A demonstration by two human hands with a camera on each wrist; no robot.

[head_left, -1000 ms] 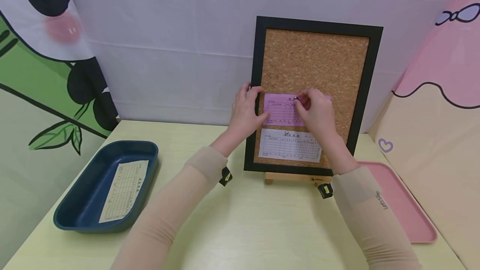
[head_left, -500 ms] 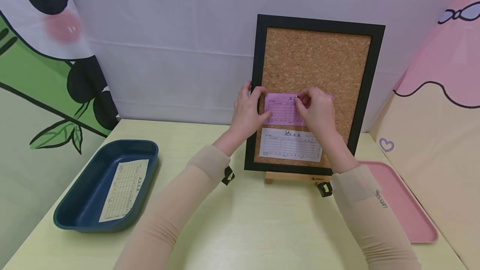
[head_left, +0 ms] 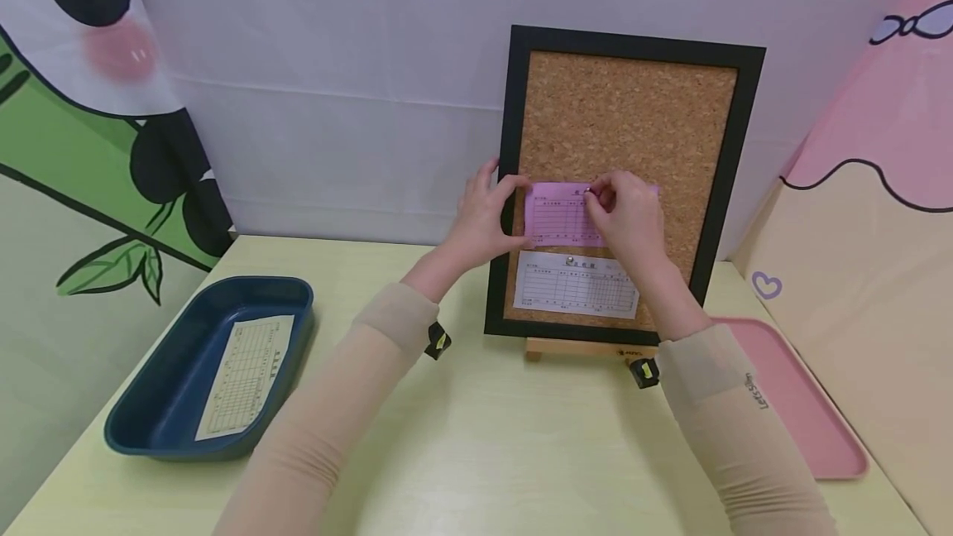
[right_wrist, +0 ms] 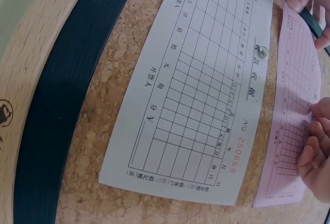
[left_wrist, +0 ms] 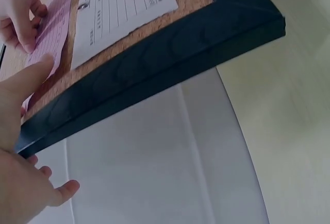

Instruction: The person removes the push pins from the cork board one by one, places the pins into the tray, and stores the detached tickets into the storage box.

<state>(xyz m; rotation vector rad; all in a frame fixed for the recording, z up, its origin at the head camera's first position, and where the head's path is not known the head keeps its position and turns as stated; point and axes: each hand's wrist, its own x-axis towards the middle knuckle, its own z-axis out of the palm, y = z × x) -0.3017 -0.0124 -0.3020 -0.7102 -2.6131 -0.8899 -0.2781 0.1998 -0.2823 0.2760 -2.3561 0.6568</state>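
With right hand [head_left: 631, 217]: thumb and fingers curled, pinching a push pin [head_left: 587, 191] at about 12 o'clock on the pink slip [head_left: 562, 217]. With left hand [head_left: 480, 217]: thumb and index spread apart, touching the slip's 9 o'clock edge; other fingers reaching past the black frame [head_left: 515, 98]. Pin depth: cannot tell, hidden by the fingertips.

Chief risk, as judged: letting go too early. With a shallow point, likely to drop slip and pin toward 6 o'clock, onto the wooden stand [head_left: 566, 347] or table [head_left: 521, 453]. From lifting the left thumb unevenly: possible swivel about a lone pin. From pushing off-square: possible torn paper or pricked finger. From pushing too hard: possible rocking of the corkboard [head_left: 633, 122] toward 12 o'clock, with perhaps little bracing at its 9 o'clock side.

At 6 o'clock from the pink slip, across a narrow cork strip: white slip [head_left: 573, 292], bearing a second pin [head_left: 570, 260] near its 12 o'clock. Possibly brushed by the right hand on withdrawal.

Farther out, at 8 o'clock from the corkboard: blue tray [head_left: 164, 408], holding a cream slip [head_left: 241, 375]. Between 4 and 5 o'clock: pink tray [head_left: 811, 412], partly covered by the right sleeve [head_left: 744, 437].
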